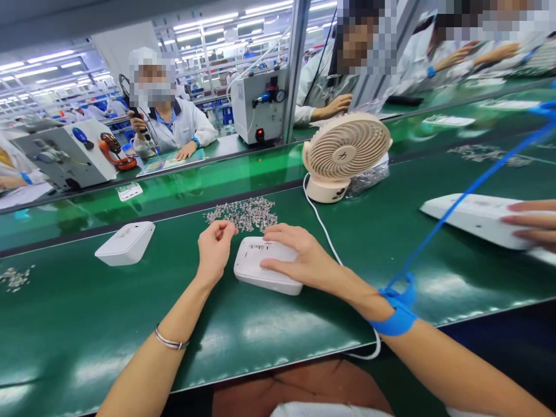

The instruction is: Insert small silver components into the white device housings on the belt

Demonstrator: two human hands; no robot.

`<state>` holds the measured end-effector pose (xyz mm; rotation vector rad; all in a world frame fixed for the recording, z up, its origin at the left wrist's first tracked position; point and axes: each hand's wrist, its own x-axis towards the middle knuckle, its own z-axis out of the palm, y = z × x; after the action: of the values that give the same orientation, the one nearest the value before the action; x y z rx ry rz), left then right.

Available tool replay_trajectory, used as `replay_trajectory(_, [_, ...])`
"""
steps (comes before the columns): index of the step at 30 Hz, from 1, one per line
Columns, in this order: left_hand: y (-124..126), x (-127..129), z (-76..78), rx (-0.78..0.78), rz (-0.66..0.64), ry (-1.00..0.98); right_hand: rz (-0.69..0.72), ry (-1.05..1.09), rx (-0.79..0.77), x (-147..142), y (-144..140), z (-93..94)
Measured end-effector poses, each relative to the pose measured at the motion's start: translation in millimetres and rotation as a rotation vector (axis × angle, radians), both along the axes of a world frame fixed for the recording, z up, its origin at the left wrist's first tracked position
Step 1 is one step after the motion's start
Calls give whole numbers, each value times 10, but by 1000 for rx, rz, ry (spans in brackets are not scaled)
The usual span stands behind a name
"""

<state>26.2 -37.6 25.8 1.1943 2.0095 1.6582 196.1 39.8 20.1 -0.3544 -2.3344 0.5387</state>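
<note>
On the green desk (304,330), just ahead of you and a little back from its near edge, lies the white case (260,272), flat and face up. Your right hand (299,258) lies across its right half, fingers spread and pressing down on the top. Your left hand (215,249) sits just beside the case's left edge, fingers curled narrow with the tips pinched together; whether a screw is in the pinch, you cannot tell. A blue strap (397,315) wraps your right wrist, and its blue cord (469,188) runs up and away to the right, over the desk.

Just behind the case and your left fingertips lies a heap of screws (245,213), near but not touching the case. Left of your left hand the desk runs bare as far as a second white case (125,242), well apart. A smaller scatter of screws (15,278) lies by the left border.

To the right, behind your right hand, stands a beige fan (343,153), its white cable (321,226) trailing past your right wrist and over the desk's near edge. Far right, another person's fingers (532,223) rest on a long white part (473,217). Between that part and your right hand the desk is open. Across the far belt, people in white coats sit at machines.
</note>
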Motion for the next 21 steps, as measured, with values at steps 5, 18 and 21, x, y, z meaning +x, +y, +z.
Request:
replay_trajectory(5, [-112, 274, 86, 13, -155, -291, -61, 221, 109, -127, -122, -35])
replay_trajectory(18, [-150, 399, 22, 38, -163, -162, -73, 327, 110, -148, -131, -21])
replay_trajectory(21, [-112, 267, -18, -87, -166, 327, -127, 374, 84, -104, -83, 30])
